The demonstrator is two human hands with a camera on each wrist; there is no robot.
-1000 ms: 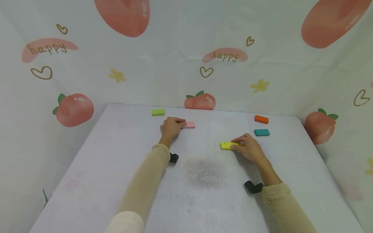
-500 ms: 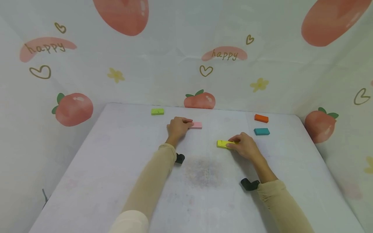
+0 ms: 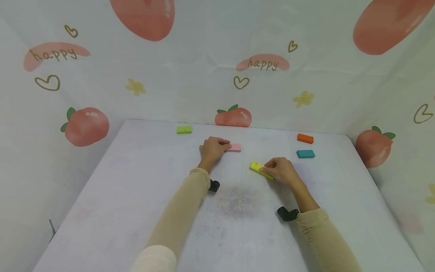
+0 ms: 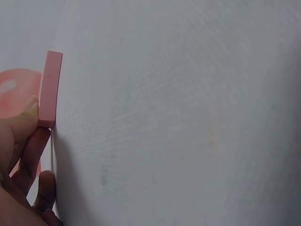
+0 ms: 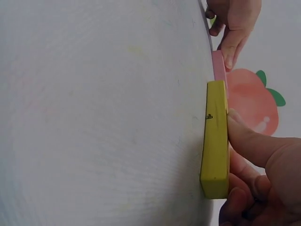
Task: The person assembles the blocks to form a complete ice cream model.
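Toward the back middle of the table, my left hand [image 3: 212, 152] pinches the left end of a pink block [image 3: 235, 147] between thumb and fingers. In the left wrist view the thumb presses one face of the pink block [image 4: 51, 89]. My right hand [image 3: 281, 170] grips a yellow block [image 3: 257, 167], nearer to me and to the right. The yellow block is slanted, its left end farther back. A small dark mark shows on the yellow block [image 5: 215, 136] in the right wrist view, where the pink block [image 5: 218, 66] appears just beyond it.
A green block [image 3: 184, 130] lies at the back left of the white table [image 3: 136, 196]. At the back right are an orange block [image 3: 305, 138] and, in front of it, a teal block [image 3: 305, 154]. A printed curtain [image 3: 190, 56] rises behind the table's back edge.
My left hand has moved right with the pink block. My right hand has shifted slightly left with the yellow block and turned it from level to slanted. The two blocks are closer together.
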